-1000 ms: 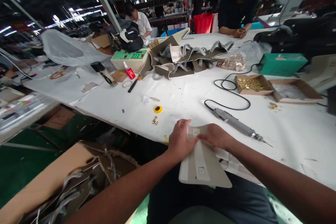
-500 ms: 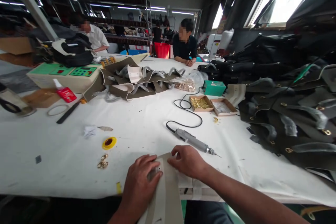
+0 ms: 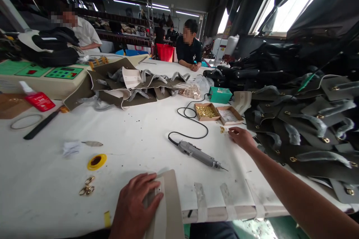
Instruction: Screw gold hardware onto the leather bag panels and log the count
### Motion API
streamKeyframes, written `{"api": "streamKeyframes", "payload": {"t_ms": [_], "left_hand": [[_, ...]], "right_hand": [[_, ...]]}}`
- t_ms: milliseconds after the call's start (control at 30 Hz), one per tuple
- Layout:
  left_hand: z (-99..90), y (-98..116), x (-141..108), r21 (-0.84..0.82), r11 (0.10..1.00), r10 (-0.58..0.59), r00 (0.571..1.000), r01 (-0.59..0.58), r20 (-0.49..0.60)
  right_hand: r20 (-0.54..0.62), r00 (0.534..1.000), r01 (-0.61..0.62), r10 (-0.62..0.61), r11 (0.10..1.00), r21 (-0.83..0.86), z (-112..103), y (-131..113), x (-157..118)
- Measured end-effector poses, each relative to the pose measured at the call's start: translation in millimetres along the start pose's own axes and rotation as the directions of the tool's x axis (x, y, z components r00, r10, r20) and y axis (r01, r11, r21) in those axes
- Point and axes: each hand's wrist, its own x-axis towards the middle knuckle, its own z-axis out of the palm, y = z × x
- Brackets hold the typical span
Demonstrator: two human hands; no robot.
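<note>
A flat beige panel [image 3: 171,198], with a paler strip and small holes along it, overhangs the table's near edge. Over its left side lies my left hand [image 3: 137,201], fingers and thumb gripping it around the strip. My right hand [image 3: 241,137] is stretched out to the right, fingertips low over the tabletop and slightly apart. Just left of those fingertips sit a few small gold metal pieces [image 3: 222,129]. I cannot make out anything between the fingers. A grey electric screwdriver [image 3: 198,154] lies between my hands, its bit pointing right.
Small cardboard boxes hold gold hardware [image 3: 206,105] and pale bits [image 3: 228,110]. A green box [image 3: 220,95] stands behind. Dark bag panels with wrapped handles [image 3: 305,130] pile up at right. Gold rings [image 3: 87,187] and a yellow spool [image 3: 97,162] lie left. A person [image 3: 190,46] leans opposite.
My right hand has left the beige panel and moved right and away to the small gold pieces. My left hand stays on the panel. The view has turned slightly right.
</note>
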Motion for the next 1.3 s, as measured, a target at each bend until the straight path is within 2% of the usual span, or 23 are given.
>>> {"api": "streamKeyframes", "payload": {"t_ms": [167,333,467,767,900,1067,1133,1300], "left_hand": [[1.0,0.8,-0.4,-0.003,1.0,0.005,1.0,-0.005,-0.012],[0.1,5.0,1.9,-0.046,0.999,-0.013,1.0,0.012,-0.022],[1.0,5.1,2.8,-0.058,0.998,-0.02,1.0,0.018,-0.019],[-2.6,8.1,4.5,-0.069,0.997,-0.034,0.999,0.033,-0.009],[-4.7,9.8,5.3,-0.073,0.996,-0.044,0.999,0.045,0.007],[-2.3,6.9,6.0,-0.061,0.998,-0.032,0.999,0.031,-0.006],[0.0,4.6,5.6,-0.057,0.998,-0.024,1.0,0.023,-0.006],[3.2,0.2,5.3,-0.074,0.997,-0.005,1.0,0.003,-0.018]], "right_hand": [[-0.003,0.998,0.055,-0.056,0.989,-0.14,11.6,2.6,13.1],[0.048,0.994,0.11,-0.101,0.968,-0.227,3.6,7.2,5.5],[0.064,0.992,0.118,-0.106,0.97,-0.214,-1.2,10.6,2.6],[0.087,0.99,0.124,-0.11,0.976,-0.181,2.2,3.8,14.8],[0.191,0.976,0.139,-0.109,0.978,-0.154,-10.5,13.7,2.7],[0.352,0.93,0.131,-0.107,0.99,-0.044,-31.7,36.9,-28.0],[0.335,0.937,0.106,-0.095,0.994,-0.015,-43.2,48.2,-34.5],[0.147,0.989,0.014,-0.009,0.999,-0.032,-77.8,84.6,-40.3]]}}
